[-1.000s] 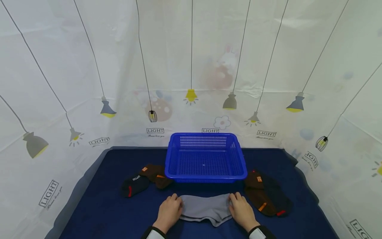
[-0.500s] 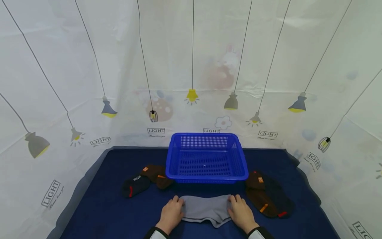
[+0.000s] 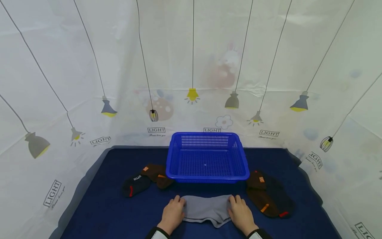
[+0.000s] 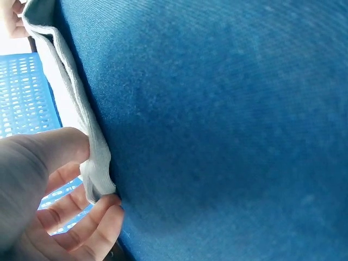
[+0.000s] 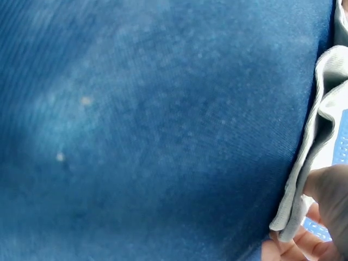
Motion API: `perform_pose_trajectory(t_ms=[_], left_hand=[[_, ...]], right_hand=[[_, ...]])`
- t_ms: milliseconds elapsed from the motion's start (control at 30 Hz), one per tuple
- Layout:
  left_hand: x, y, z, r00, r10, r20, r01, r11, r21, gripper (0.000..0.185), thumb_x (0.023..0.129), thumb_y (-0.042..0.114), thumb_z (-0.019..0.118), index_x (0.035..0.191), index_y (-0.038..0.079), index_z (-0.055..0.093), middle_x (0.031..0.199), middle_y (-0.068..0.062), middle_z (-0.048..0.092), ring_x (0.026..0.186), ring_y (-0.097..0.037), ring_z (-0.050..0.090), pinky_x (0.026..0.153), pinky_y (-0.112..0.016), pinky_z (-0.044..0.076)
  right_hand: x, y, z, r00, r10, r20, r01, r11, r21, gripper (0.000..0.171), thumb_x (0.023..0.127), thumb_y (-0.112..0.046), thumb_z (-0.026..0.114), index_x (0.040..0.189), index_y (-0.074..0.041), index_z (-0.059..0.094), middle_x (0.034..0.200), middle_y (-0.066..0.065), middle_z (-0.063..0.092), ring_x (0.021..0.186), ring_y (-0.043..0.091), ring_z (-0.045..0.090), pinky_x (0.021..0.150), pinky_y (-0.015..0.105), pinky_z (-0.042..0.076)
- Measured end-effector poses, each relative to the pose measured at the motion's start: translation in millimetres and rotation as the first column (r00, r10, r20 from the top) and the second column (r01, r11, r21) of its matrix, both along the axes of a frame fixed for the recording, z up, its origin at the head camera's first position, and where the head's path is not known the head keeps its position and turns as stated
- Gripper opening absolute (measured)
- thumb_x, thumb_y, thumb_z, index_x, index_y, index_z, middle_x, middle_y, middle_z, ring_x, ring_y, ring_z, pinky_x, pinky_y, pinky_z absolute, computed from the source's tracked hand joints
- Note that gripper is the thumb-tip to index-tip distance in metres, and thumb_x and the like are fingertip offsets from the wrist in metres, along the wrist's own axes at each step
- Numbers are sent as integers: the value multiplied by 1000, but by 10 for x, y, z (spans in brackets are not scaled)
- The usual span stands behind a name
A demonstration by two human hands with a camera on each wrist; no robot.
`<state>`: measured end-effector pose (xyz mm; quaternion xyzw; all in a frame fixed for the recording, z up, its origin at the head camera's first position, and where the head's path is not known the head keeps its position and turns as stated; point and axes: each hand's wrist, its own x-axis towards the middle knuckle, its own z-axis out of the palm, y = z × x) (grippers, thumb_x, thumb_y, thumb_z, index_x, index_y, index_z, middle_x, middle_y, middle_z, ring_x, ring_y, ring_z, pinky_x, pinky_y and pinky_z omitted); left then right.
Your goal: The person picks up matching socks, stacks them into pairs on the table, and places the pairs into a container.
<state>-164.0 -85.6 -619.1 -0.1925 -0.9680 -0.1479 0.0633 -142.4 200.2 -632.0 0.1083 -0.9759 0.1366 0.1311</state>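
Navy-blue cloth covers the table (image 3: 104,212), which is walled on three sides by a white curtain printed with hanging lamps (image 3: 89,83). Next in size, a blue perforated plastic basket (image 3: 207,158) stands at the middle of the table, towards the back. To its right lies a heap of dark brown and black socks with orange and red tabs (image 3: 268,196), just beside the basket's front right corner. To its left lies a smaller group: a brown sock (image 3: 155,172) touching the basket's front left corner and a black sock with a red mark (image 3: 135,185) next to it.

Just in front of the basket, on the cloth, lies a flat grey folded fabric garment (image 3: 206,209), stretched sideways between the two hands. The left hand (image 3: 173,214) holds its left end; the left wrist view shows the thumb on top and the curled fingers (image 4: 81,228) underneath, pinching the edge. The right hand (image 3: 241,214) grips the right end the same way, with fingertips (image 5: 288,247) tucked under the folded edge.
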Motion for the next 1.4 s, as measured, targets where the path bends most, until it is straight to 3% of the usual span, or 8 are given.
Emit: perform_pose_trajectory(t_ms=[267,567,867,1133,1233,1400], left_hand=[[0,3,-11,1000,-4,3,4,1000,23,32,68,3,88,87,11,63,83,-4,53,71,-26,58,59,-40,51],[2,16,-13,999,-22,-26,23,999,36,31,66,-2,83,81,11,60,77,-2,51,66,-23,56,57,-37,49],[-7,35,-13,1000,-28,7,27,999,45,28,70,-4,79,82,12,60,77,-1,52,66,-22,56,57,-37,49],[1,-13,-25,998,-56,25,53,993,104,29,69,-5,77,84,13,60,78,2,49,65,-19,53,57,-35,46],[6,-40,-17,998,-63,10,61,989,135,30,69,-6,76,83,14,59,77,3,48,64,-18,51,56,-34,44],[4,-71,13,995,-67,-78,79,983,166,31,68,-6,76,82,14,58,76,4,46,63,-16,50,55,-32,43]], right_hand=[[3,-24,8,999,-9,44,10,1000,-23,35,78,-4,85,98,-7,57,82,8,48,67,26,54,53,40,46],[13,-49,-9,1000,16,27,-15,999,-33,36,78,0,84,96,-9,55,80,6,49,66,25,54,52,38,46],[24,-30,-13,997,-7,70,11,999,-49,33,81,1,81,97,-9,55,82,6,49,70,25,56,57,40,49],[33,37,7,995,14,99,-4,995,-100,29,84,-1,79,98,-10,56,86,4,53,73,22,57,64,40,50],[34,53,40,996,17,93,-5,991,-131,30,84,-1,80,98,-11,56,87,2,54,75,20,58,66,40,50],[44,70,107,999,-2,51,11,986,-168,30,84,-1,81,98,-12,57,86,-2,52,76,18,57,65,38,49]])
